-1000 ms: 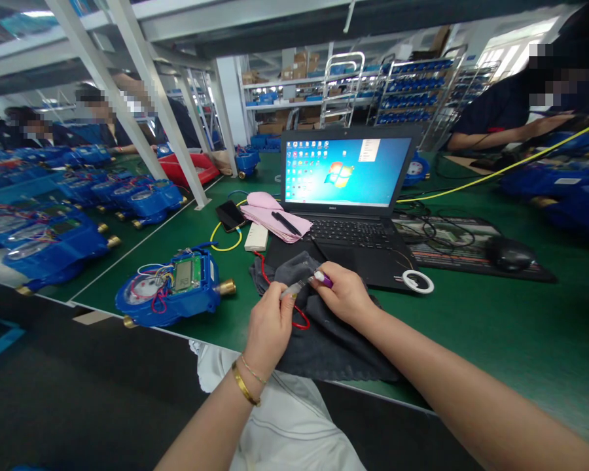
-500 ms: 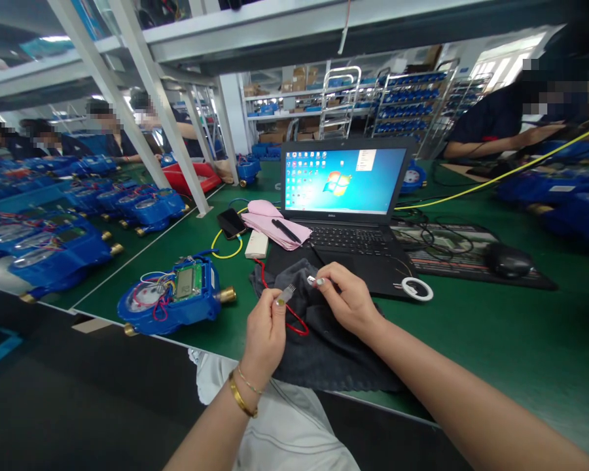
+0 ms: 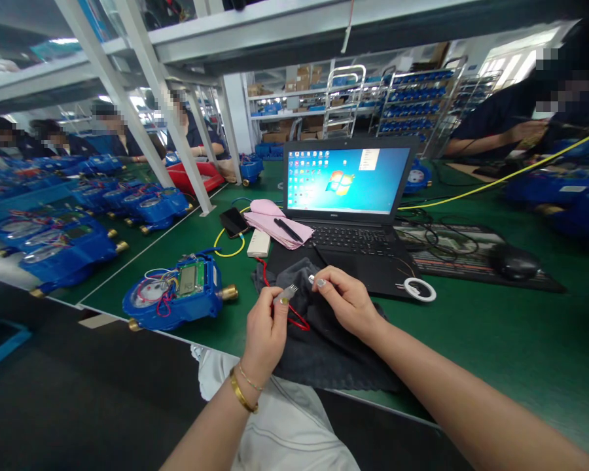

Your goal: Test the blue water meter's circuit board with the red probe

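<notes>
My left hand (image 3: pixel 266 330) is closed in a pinch on a small pale connector (image 3: pixel 288 293) with a row of thin metal pins pointing up. A red cable (image 3: pixel 299 322) loops beside it. Just to the right, my right hand (image 3: pixel 346 302) pinches a small silver-tipped plug (image 3: pixel 311 279), mostly covered by the fingertips. The two pieces are apart. Beneath both hands lies a dark grey cloth (image 3: pixel 334 356). Left of them rests a blue meter (image 3: pixel 177 314) with brass ends, its display board and coloured wires exposed.
A laptop (image 3: pixel 346 183) stands open behind my hands. Beside it are a pink cloth (image 3: pixel 275 226), a pen (image 3: pixel 288 230), a phone (image 3: pixel 233 222) and a white box (image 3: pixel 258 243). Rightward lie a white ring (image 3: pixel 419 290) and a mouse (image 3: pixel 515 263). Several blue meters and co-workers flank the bench.
The view has shifted slightly, moving the bench a little rightward in the picture. Both hands keep their pinches, and less of the silver plug shows now.
</notes>
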